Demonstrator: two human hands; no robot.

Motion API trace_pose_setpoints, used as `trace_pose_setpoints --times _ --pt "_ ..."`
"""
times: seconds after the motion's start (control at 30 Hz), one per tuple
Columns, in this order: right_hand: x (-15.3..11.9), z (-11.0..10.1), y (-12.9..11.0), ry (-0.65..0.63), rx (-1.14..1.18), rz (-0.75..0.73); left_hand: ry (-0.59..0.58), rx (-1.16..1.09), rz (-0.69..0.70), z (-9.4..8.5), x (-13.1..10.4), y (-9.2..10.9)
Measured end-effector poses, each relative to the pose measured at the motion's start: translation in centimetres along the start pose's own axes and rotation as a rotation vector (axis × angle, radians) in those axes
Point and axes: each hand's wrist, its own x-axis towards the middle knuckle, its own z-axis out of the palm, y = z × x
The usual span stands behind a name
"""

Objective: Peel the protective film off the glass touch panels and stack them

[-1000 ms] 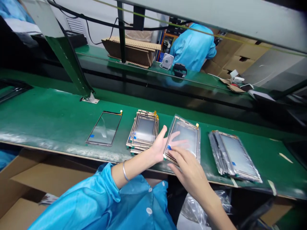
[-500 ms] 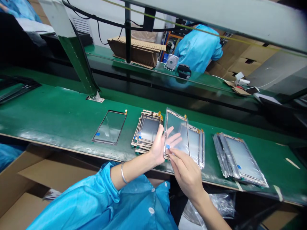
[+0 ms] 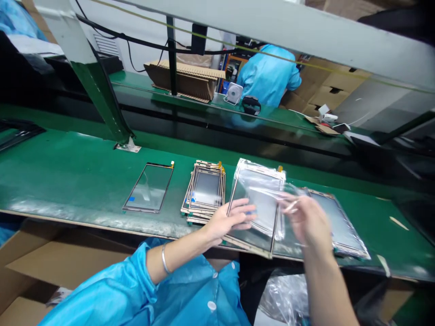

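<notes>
A glass touch screen panel [image 3: 262, 213] with a dark border and pale end strips is tilted up over the bench in front of me. My left hand [image 3: 231, 220] supports it at its left side, fingers spread across the glass. Clear plastic film [image 3: 289, 190] stretches from the panel's upper right toward my right hand [image 3: 311, 219], which pinches it and is blurred by motion. Left of my left hand lies a stack of similar panels [image 3: 206, 185]. Farther left, a single panel [image 3: 148, 188] with a blue tab lies flat. A stack of film-wrapped panels [image 3: 336, 224] is partly hidden behind my right hand.
The green bench [image 3: 81, 176] runs across the view, with a slanted post [image 3: 98, 95] on it. Behind are a divided cardboard box [image 3: 185, 81], a small fan [image 3: 233, 93] and a person in blue [image 3: 267, 74]. Below lie an open carton [image 3: 68, 253] and crumpled clear plastic [image 3: 285, 294].
My right hand has moved right and up from the panel's lower corner, drawing clear film away across it. The panel has tilted and its lower edge has come nearer me. The view has shifted slightly.
</notes>
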Motion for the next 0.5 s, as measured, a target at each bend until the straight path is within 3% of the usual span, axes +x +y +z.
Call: trace_pose_setpoints --times 0.13,0.23,0.3,0.43,0.5 --pt "5.9 -6.7 -2.3 0.412 0.096 -0.128 -0.043 0.111 -0.037 -2.1 -1.3 -0.3" --pt "5.3 -7.3 -2.2 0.544 0.124 -0.257 -0.005 0.183 -0.005 -3.0 -1.9 -0.6" --pt "3.0 -5.2 -1.2 0.464 0.124 -0.265 -0.016 0.213 0.003 -3.0 -2.0 -0.8" --pt "-1.9 0.4 0.0 -0.069 0.169 -0.001 -0.037 0.291 -0.023 -3.1 -2.0 -0.9" --pt "-3.2 1.9 -0.4 -0.186 0.203 0.087 -0.002 0.339 -0.036 -3.4 -1.9 -0.7"
